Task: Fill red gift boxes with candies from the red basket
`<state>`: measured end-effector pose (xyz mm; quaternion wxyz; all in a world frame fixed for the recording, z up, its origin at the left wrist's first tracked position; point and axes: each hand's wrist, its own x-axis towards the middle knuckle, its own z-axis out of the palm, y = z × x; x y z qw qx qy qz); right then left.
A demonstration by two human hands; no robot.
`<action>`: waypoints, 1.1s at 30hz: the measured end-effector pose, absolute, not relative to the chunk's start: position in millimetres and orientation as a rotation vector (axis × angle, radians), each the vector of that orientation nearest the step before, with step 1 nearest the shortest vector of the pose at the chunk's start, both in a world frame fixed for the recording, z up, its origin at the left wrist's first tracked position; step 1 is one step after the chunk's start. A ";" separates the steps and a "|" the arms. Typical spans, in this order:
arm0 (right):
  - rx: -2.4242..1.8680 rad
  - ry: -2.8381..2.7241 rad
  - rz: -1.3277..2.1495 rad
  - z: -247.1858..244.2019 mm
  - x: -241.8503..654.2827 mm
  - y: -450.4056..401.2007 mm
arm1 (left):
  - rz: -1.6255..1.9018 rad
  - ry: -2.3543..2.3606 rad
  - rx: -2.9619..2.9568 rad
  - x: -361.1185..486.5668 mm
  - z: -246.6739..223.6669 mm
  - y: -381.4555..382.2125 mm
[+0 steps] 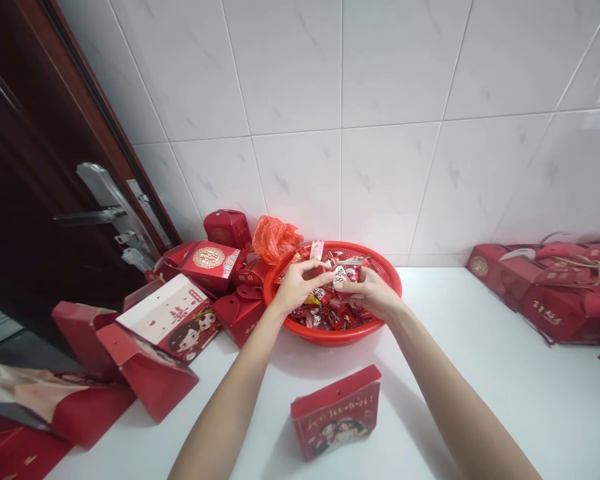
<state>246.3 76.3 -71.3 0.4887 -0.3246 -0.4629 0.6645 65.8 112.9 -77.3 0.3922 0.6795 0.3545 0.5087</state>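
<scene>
A round red plastic basket [393,287] stands on the white table against the wall, holding many wrapped candies [325,320] in red, gold and yellow. Above its contents, my right hand [375,292] has its fingers closed on a red-and-white wrapped candy [344,275]. My left hand [300,283] is at the left side of the basket, thumb and forefinger drawn together beside that candy; what they pinch, if anything, is hard to see. Nearer to me, between my forearms, a red gift box [337,417] with a printed couple stands upright on the table.
Several red gift boxes [207,260] crowd the left side, one with a white panel [163,310]. An orange plastic bag [275,239] lies behind the basket's left rim. More red boxes [555,293] are stacked at right. A dark door with a metal handle [110,207] borders the left.
</scene>
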 end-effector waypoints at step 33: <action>-0.760 -0.825 1.274 -81.6 246.5 88.1 | -0.006 1.179 2.484 84.8 -74.7 97.6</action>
